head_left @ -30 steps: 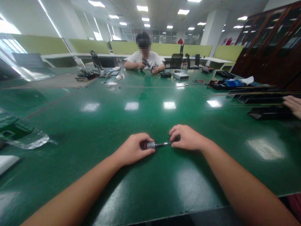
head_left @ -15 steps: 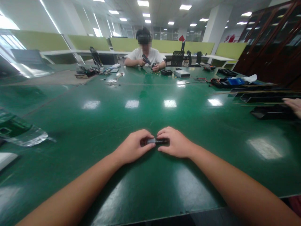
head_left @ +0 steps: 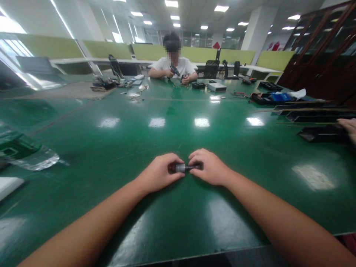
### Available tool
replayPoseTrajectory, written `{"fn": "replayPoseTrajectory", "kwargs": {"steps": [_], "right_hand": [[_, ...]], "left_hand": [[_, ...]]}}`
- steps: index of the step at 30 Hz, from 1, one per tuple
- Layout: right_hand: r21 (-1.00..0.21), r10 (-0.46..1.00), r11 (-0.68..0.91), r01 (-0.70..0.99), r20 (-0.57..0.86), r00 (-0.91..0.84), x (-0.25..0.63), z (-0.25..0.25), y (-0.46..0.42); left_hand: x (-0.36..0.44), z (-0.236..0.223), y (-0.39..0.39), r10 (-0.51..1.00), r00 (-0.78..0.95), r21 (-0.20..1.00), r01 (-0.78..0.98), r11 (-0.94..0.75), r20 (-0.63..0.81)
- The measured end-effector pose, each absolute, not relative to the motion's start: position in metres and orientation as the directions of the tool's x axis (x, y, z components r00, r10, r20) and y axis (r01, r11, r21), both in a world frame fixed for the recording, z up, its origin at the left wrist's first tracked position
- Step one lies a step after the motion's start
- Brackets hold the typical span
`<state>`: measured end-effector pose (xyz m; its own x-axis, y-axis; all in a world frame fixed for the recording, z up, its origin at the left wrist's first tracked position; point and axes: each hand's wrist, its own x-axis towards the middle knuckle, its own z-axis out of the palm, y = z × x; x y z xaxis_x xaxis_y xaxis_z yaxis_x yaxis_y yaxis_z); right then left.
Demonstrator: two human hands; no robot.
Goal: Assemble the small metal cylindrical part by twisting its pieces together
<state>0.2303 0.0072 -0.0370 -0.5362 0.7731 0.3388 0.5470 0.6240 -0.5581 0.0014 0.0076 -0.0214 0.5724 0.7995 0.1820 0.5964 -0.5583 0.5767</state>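
My left hand (head_left: 159, 172) is closed round the grey metal end of a small cylindrical tool (head_left: 180, 168), just above the green table (head_left: 155, 137). A thin dark shaft sticks out of that end toward my right hand (head_left: 209, 167), whose fingers pinch it. The two hands almost touch. What lies inside either fist is hidden.
A clear plastic bag (head_left: 26, 154) and a white sheet (head_left: 8, 185) lie at the left. Black trays (head_left: 317, 122) and another person's hand (head_left: 349, 128) are at the right edge. A person in a white shirt (head_left: 172, 66) works at the far side among scattered tools.
My right hand slid left along the shaft toward my left hand and closed most of the gap, then eased back slightly, showing the grey end again.
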Motion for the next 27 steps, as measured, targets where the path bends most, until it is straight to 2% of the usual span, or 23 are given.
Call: {"fn": "replayPoseTrajectory", "kwargs": {"steps": [8,13,20,27], "right_hand": [[-0.556,0.763,0.631,0.541,0.320,-0.562,0.228,-0.038,0.006],[-0.557,0.754,0.644,0.524,0.348,-0.558,0.228,-0.038,0.005],[-0.555,0.740,0.661,0.505,0.373,-0.560,0.226,-0.039,0.007],[-0.563,0.762,0.635,0.529,0.346,-0.547,0.229,-0.039,0.009]], "left_hand": [[0.005,-0.016,0.003,0.784,0.595,0.594,0.569,-0.568,0.180],[0.003,-0.017,0.005,0.766,0.604,0.584,0.547,-0.600,0.221],[0.001,-0.019,0.009,0.771,0.604,0.604,0.543,-0.583,0.202],[0.003,-0.020,0.014,0.775,0.597,0.618,0.535,-0.576,0.206]]}}
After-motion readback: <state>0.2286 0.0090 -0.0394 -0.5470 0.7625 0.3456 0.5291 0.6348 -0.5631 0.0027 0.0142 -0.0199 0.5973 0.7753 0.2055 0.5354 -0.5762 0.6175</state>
